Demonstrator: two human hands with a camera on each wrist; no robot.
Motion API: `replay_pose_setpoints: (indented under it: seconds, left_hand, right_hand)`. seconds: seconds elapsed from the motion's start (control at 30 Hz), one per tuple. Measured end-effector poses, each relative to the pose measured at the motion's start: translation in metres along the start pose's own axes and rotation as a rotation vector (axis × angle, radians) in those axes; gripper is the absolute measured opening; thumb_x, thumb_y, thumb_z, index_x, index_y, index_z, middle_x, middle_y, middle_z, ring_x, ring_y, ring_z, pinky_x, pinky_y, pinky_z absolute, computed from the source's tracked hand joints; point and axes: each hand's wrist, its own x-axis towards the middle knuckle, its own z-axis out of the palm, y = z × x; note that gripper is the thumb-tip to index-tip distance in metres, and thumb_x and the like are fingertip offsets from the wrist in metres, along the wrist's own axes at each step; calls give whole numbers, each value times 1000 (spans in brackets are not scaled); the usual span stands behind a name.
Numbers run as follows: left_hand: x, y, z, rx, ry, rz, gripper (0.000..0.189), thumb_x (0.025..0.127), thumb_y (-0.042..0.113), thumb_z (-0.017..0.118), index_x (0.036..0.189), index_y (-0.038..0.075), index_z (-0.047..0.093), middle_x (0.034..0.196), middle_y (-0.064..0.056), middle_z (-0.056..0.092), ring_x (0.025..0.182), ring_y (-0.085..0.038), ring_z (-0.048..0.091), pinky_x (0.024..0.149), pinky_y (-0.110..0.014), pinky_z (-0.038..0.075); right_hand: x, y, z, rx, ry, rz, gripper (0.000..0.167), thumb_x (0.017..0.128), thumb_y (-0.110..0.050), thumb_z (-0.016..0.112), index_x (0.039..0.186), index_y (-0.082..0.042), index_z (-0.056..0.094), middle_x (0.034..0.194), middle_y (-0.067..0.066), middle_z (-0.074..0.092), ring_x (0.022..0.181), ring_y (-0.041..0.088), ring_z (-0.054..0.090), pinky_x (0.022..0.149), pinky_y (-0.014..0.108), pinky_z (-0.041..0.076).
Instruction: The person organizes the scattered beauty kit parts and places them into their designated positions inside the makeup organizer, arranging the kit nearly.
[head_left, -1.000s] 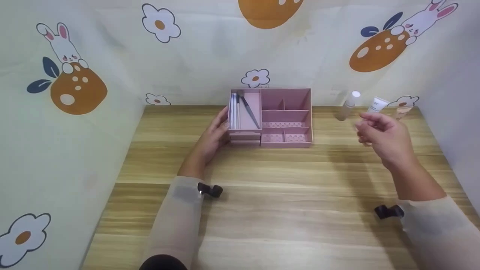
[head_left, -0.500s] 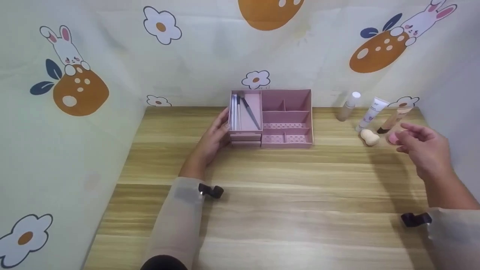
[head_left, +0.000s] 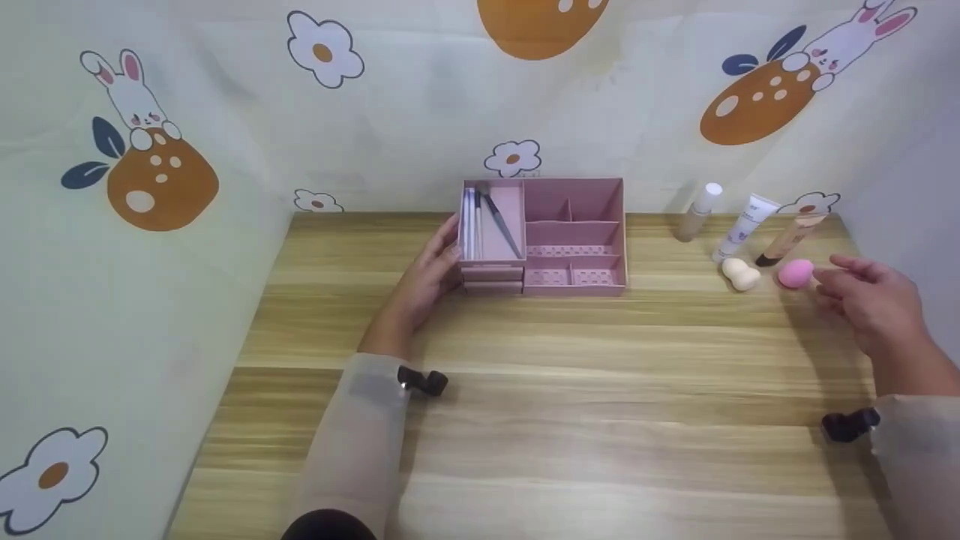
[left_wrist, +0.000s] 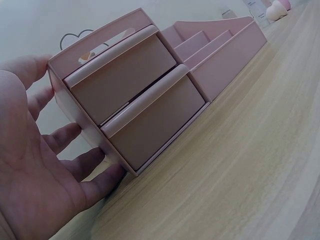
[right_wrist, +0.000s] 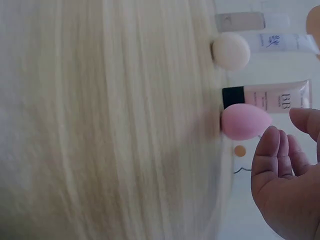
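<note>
A pink desk organizer point(head_left: 574, 291) with two drawers stands against the back wall. My left hand point(head_left: 429, 274) rests its fingertips along the organizer's left side, fingers extended in the left wrist view. Several makeup brushes point(head_left: 498, 217) lie in its top left tray. At the far right, my right hand point(head_left: 874, 304) is just beside a pink makeup sponge point(head_left: 795, 274), with nothing in its loosely bent fingers. In the right wrist view, the thumb and fingers are apart near the tip of the pink sponge point(right_wrist: 245, 122).
A cream makeup sponge point(head_left: 740, 275) sits left of the pink one. Behind them stand a white tube point(head_left: 744, 227), a BB cream tube point(head_left: 789, 240) with a black cap, and a bottle point(head_left: 700, 213) with a white cap. Patterned cloth walls edge the wooden table point(head_left: 570, 397).
My right hand has moved right and toward me, from in front of the tubes to beside the pink sponge, uncovering both sponges. My left hand stays on the organizer.
</note>
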Motion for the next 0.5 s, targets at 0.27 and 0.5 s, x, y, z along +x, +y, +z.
replay_pose_setpoints:
  seconds: [0.27, 0.5]
  left_hand:
    - [-1, 0, 0, 16, -7, 3, 59, 110, 39, 56, 164, 49, 35, 179, 4, 24, 160, -32, 40, 129, -56, 38]
    - [-1, 1, 0, 9, -1, -5, 58, 111, 37, 56, 164, 49, 36, 179, 5, 25, 158, -30, 42, 129, -53, 39]
  right_hand:
    - [15, 3, 1, -174, -10, 68, 46, 87, -17, 91, 119, -27, 59, 85, -19, 69, 74, 7, 69, 68, 22, 63]
    - [19, 3, 3, -357, -17, 112, 45, 87, -34, 91, 115, -37, 56, 86, -28, 67, 83, 3, 70, 77, 22, 64]
